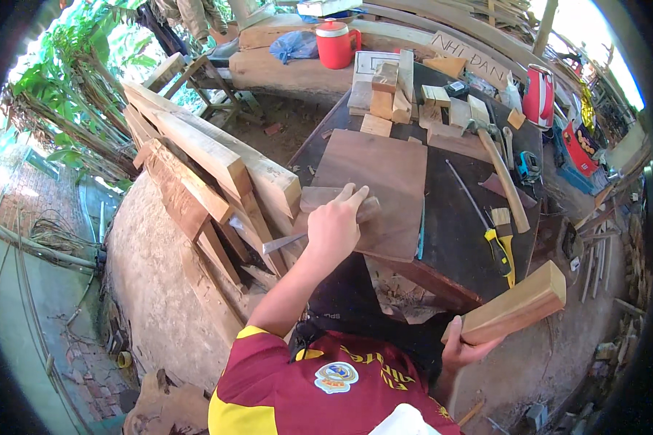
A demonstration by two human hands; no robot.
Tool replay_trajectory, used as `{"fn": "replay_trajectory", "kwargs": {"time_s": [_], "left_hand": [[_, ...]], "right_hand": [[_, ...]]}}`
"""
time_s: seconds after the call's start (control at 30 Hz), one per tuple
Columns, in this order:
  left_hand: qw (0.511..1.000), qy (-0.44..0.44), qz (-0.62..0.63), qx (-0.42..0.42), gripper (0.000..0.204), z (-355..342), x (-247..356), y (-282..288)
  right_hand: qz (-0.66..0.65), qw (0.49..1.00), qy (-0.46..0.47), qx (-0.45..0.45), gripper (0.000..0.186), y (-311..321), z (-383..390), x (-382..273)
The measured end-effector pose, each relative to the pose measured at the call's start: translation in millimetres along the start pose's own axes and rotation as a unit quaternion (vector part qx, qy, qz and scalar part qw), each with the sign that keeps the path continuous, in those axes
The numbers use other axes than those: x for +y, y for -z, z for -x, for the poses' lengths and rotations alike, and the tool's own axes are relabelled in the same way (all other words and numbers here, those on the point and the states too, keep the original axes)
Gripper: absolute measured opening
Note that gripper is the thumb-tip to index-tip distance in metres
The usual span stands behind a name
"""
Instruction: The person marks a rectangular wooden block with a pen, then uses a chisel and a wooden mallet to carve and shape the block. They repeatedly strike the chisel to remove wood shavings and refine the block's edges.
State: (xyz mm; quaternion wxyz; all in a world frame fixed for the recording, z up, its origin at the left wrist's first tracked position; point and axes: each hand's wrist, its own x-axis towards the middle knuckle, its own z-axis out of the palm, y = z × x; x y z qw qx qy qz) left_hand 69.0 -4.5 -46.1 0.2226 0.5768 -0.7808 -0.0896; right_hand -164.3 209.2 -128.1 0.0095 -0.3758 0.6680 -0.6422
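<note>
My left hand (334, 223) is over a small brown wood block (319, 197) on a flat wooden board (374, 163). Its fingers are bent onto the block, which they partly cover. A flat metal blade (284, 243) juts out to the left from beneath this hand; whatever it joins is hidden. Low on the right, my right hand (470, 349) grips a thick, light brown wood block (519, 304) from below, tilted and held off the table's near right corner.
The dark table (450, 250) carries wood offcuts (384, 94), a hammer (504, 177), a yellow-handled screwdriver (495, 246), a brush (502, 221) and a tape measure (527, 167). Long timber beams (203, 148) lean at the left. A red jug (335, 45) stands behind.
</note>
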Motion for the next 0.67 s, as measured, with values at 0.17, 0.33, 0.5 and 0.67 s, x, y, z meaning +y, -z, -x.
{"fn": "replay_trajectory", "kwargs": {"time_s": [0.17,0.33,0.5,0.67], "left_hand": [[1.000,0.010,0.007,0.000,0.062,2,25,10],[0.981,-0.193,0.013,-0.030,0.054,-2,69,25],[0.933,-0.350,0.067,-0.042,0.045,-17,104,25],[0.929,-0.343,0.113,-0.086,0.048,-43,110,16]], "right_hand": [[0.002,0.999,-0.036,0.003,0.095,1,-2,-2],[-0.008,1.000,-0.025,0.005,0.095,1,-8,1],[0.072,0.996,0.044,0.014,0.096,6,-14,10],[0.056,0.997,-0.016,0.046,0.098,8,-22,4]]}}
